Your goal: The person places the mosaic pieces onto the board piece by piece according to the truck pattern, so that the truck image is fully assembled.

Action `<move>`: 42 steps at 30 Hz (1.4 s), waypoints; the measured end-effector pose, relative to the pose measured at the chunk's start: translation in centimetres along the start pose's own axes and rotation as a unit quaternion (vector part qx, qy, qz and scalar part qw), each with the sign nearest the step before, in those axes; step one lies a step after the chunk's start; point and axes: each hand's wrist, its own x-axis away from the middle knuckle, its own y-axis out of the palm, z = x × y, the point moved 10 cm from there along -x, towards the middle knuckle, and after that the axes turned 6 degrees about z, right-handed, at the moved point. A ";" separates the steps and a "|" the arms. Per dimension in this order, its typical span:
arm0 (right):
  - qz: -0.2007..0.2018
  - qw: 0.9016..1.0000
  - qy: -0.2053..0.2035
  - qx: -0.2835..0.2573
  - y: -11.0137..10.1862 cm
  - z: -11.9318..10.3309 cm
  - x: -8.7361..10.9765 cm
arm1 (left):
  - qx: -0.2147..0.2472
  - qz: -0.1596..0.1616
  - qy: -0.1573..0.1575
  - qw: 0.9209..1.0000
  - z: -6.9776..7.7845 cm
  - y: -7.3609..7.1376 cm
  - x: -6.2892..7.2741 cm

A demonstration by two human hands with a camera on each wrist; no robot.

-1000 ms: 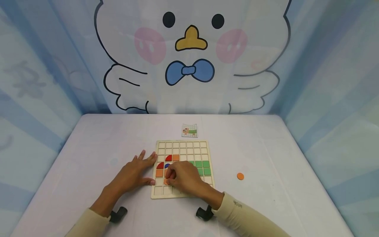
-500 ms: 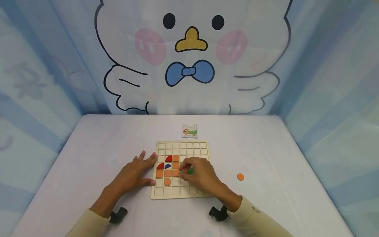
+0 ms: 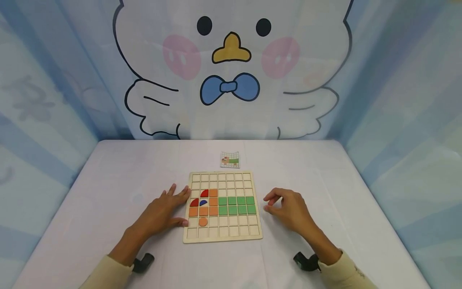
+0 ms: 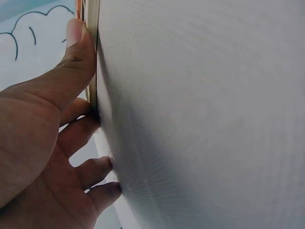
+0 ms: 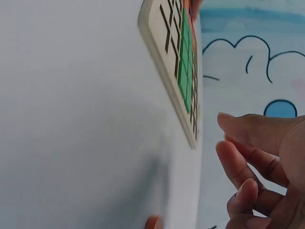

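Observation:
A wooden grid board (image 3: 232, 220) lies flat on the table. My left hand (image 3: 162, 212) rests at its left edge, fingers spread, thumb (image 4: 78, 57) against the board's side. On the board sit green square tiles (image 3: 232, 210), orange square tiles (image 3: 213, 201), red quarter-round pieces (image 3: 204, 194), a blue half-round piece (image 3: 203, 203) and an orange disc (image 3: 203, 221). My right hand (image 3: 290, 210) hovers to the right of the board, fingers loosely bent, with nothing visible between thumb and fingertips. The loose orange disc seen earlier on the right is hidden beneath this hand in the head view.
A small printed card (image 3: 229, 160) with a coloured grid picture lies behind the board. The table (image 3: 144, 160) has a white cover. Printed curtains (image 3: 231, 116) stand at its back and sides. Dark wrist devices (image 3: 306, 261) sit under both forearms.
My right hand has left the orange disc in the board's lower left and moved right, off the board, over where the loose disc lay. My left hand has stayed at the board's edge.

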 end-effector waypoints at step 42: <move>-0.063 0.996 0.010 -0.055 3.0 -0.3 1.0 | 0.001 0.005 0.003 1.000 -0.1 0.3 -0.1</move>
